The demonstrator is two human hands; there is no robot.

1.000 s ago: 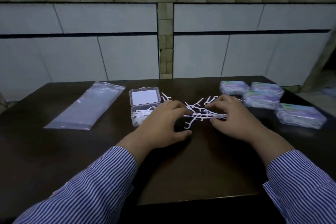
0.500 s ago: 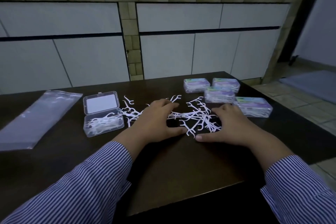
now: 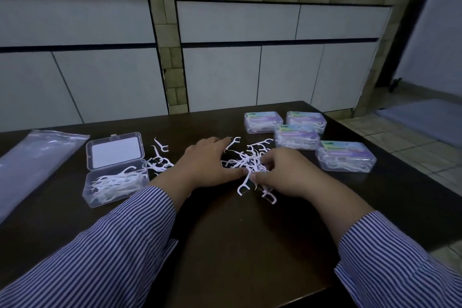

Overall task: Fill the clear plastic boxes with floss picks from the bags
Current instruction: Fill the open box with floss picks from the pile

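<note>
My head view is dim and bluish, with daylight entering from the right. I see wide-angle bowing along the cabinets (image 3: 225, 57), and the floss picks (image 3: 250, 165) look soft.

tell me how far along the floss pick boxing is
Done: four closed boxes sit at the right. In hand: both hands, left and right, gather the loose picks. Left: the open box looks only partly filled; picks remain on the table.
</note>
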